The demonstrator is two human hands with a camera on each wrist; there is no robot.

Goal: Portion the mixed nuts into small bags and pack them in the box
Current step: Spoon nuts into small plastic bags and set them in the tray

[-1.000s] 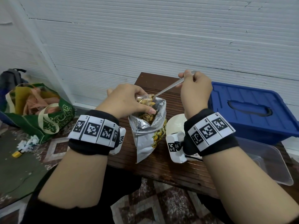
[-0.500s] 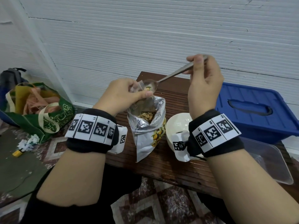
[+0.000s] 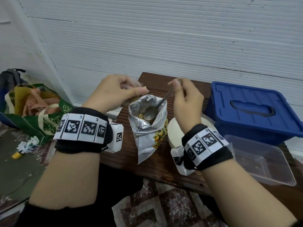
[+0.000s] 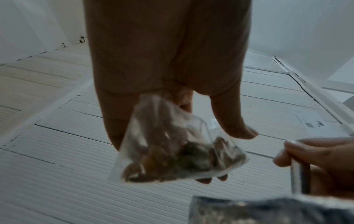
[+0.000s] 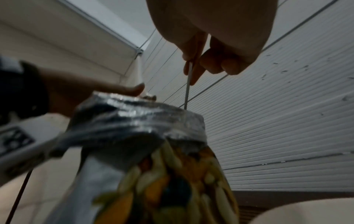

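The foil nut pouch (image 3: 148, 126) (image 5: 149, 153) stands open on the dark wooden table (image 3: 131, 154). My right hand (image 3: 183, 97) (image 5: 203, 63) pinches the handle of a metal spoon (image 3: 150, 112) (image 5: 188, 86), whose bowl is down inside the pouch on the nuts. My left hand (image 3: 119, 92) (image 4: 172, 94) holds a small clear bag (image 4: 178, 148) (image 3: 136, 84) with some nuts in its bottom, just left of and above the pouch mouth. A clear plastic box (image 3: 260, 159) lies empty at the right table edge.
A white bowl (image 3: 175, 133) sits right of the pouch, partly behind my right wrist. A blue lidded bin (image 3: 252, 110) stands at the back right. A green shopping bag (image 3: 37, 112) and paper scraps lie on the floor to the left. A white wall is close behind.
My right hand lifted a spoonful of nuts to the small bag, then brought the spoon back down into the pouch. The left hand with the bag rose slightly and stayed by the pouch mouth.
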